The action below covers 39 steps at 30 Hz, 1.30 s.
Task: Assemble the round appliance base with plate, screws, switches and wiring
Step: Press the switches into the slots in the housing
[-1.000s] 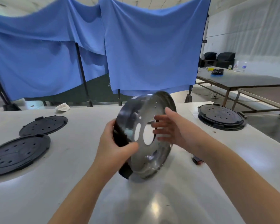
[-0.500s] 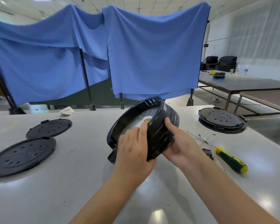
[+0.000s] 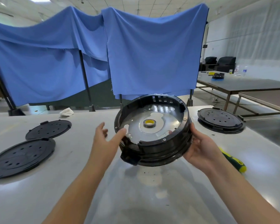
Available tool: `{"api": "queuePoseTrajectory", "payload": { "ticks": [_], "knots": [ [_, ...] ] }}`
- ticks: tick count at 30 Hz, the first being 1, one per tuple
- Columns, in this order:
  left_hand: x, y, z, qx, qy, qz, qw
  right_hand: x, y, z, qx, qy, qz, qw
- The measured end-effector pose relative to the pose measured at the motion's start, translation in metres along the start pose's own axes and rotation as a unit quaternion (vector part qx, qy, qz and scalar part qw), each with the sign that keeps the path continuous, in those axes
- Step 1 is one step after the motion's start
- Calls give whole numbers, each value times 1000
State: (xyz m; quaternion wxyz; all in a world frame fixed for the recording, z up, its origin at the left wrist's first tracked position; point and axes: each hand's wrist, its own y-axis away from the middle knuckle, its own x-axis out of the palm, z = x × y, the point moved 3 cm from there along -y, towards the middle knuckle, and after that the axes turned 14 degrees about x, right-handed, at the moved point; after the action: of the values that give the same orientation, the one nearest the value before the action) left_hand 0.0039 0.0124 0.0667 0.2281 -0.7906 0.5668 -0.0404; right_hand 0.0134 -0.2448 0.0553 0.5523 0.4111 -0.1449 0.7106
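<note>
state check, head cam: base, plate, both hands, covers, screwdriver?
base: open side up, tilted, its near edge above the table
plate: seated inside base
tape roll: flat at plate centre
right hand: holds base's right wall
left hand: open, thumb at base's left rim
left covers: flat on table, near one overlapping the far one
right cover: flat on table
screwdriver: lying on table, untouched

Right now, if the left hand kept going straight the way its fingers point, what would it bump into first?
Probably the black round base: the left hand points up and right, its fingertips already at the rim.
</note>
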Motion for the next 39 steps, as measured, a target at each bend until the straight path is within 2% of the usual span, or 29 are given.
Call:
{"api": "queuePoseTrajectory", "payload": {
  "ticks": [2, 4, 9, 12, 15, 18, 20, 23, 26, 30, 33, 35, 37, 39],
  "knots": [
    [12, 4, 13, -155, 149, 50, 975, -3, 0, -4, 1, 4, 20, 1000],
    [20, 8, 22, -208, 219, 78, 950, -6, 0, -10, 7, 9, 34, 999],
    [20, 3, 41, -206, 202, 44, 956, -16, -1, -16, 38, 67, 17, 997],
    [6, -11, 46, -210, 145, 68, 964, -22, 2, 2, 49, 93, -10, 994],
    [-10, -34, 43, -226, 101, 137, 959, -33, -1, 30, 116, 142, -69, 981],
    [-15, -55, 38, -211, 64, 238, 946, -36, -6, 44, 213, 263, -99, 936],
    [-13, -66, 33, -193, 42, 304, 932, -33, -9, 47, 261, 334, -83, 902],
    [-1, -77, 24, -166, 13, 388, 907, -27, -15, 41, 292, 407, -57, 864],
    [12, -80, 16, -138, -9, 420, 897, -24, -21, 31, 275, 409, -70, 867],
    [24, -80, 15, -114, -27, 433, 894, -35, -27, 25, 227, 379, -124, 888],
    [28, -80, 15, -93, -44, 412, 905, -40, -29, 21, 202, 388, -164, 884],
    [30, -82, 15, -74, -77, 370, 923, -39, -29, 16, 184, 375, -177, 891],
    [28, -87, 16, -56, -127, 294, 946, -38, -30, 13, 164, 347, -187, 904],
    [20, -88, 15, -56, -110, 209, 970, -36, -29, 11, 138, 323, -193, 916]
  ]
}}
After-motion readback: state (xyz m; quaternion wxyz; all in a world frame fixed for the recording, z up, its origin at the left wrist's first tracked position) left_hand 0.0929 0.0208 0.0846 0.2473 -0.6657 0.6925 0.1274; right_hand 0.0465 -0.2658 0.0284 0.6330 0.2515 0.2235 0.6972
